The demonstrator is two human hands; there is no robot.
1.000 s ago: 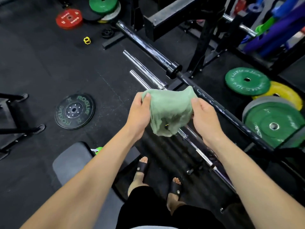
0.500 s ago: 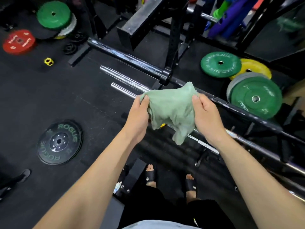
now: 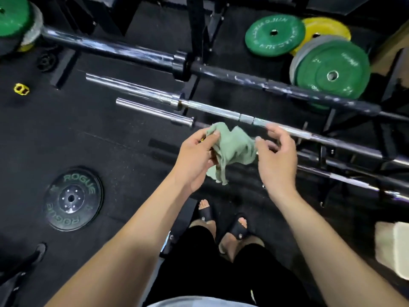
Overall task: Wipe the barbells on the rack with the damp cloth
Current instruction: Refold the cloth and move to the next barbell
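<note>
I hold a crumpled green cloth (image 3: pixel 234 149) in front of me, just over the lower bars. My left hand (image 3: pixel 194 156) grips its left side with thumb and fingers. To the right, my right hand (image 3: pixel 276 158) is blurred, its fingers loosely curled and spread, only the thumb tip at the cloth's edge. Several barbells lie across the low rack: a black barbell (image 3: pixel 243 76) farthest, a chrome barbell (image 3: pixel 210 108) nearer, a second chrome sleeve (image 3: pixel 155 111) just left of the cloth, and further bars (image 3: pixel 345 149) to the right.
A black rack upright (image 3: pixel 197 29) rises behind the bars. Green plates (image 3: pixel 274 35) (image 3: pixel 332 69) and a yellow plate (image 3: pixel 327 27) lean at back right. A black Rogue plate (image 3: pixel 72 199) and a yellow collar (image 3: pixel 21 89) lie on the floor to the left. My sandalled feet (image 3: pixel 205 213) are below.
The cloth was stretched between both hands; now it hangs bunched in my left hand and lower, close to the bars. My right hand has loosened its pinch. The view has shifted right.
</note>
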